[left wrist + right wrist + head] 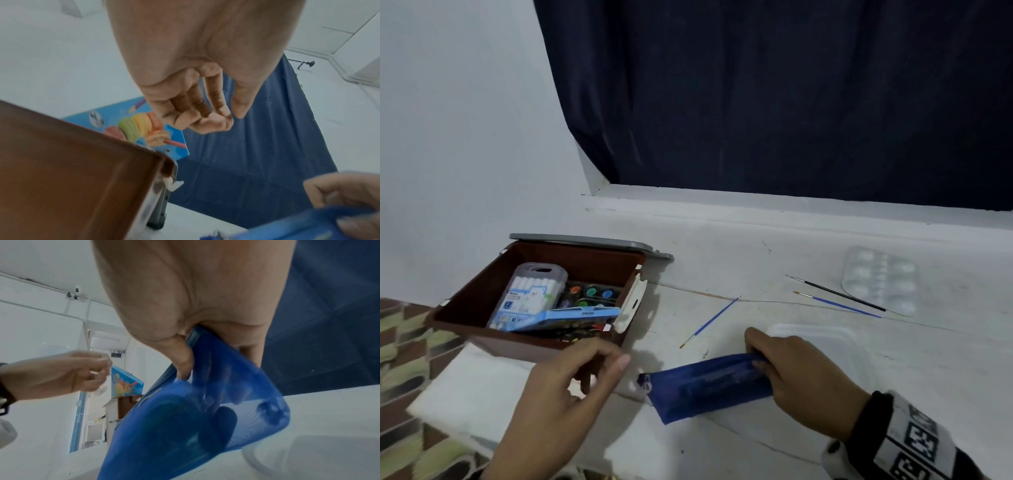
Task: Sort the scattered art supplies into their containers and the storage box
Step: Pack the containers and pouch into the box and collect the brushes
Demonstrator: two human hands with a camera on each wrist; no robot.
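Note:
A blue mesh pouch (705, 387) lies on the white surface with dark items inside it. My right hand (756, 359) pinches its right end, thumb inside the opening; the right wrist view shows the pouch (185, 426) hanging from my right hand (216, 365). My left hand (604, 371) hovers just left of the pouch by the front of the brown storage box (465, 301), fingers loosely curled and holding nothing. The box holds a marker case (530, 291), a paint set (590, 293) and a blue pencil box (571, 317). Three thin brushes lie loose: one blue (710, 322), one black (837, 294), another blue (839, 305).
A clear paint palette (880, 279) sits at the back right by the brushes. A clear plastic container (825, 342) lies behind my right hand. The box's grey lid (592, 241) lies behind the box. A white cloth (472, 394) lies under the box. A dark curtain (791, 102) hangs behind.

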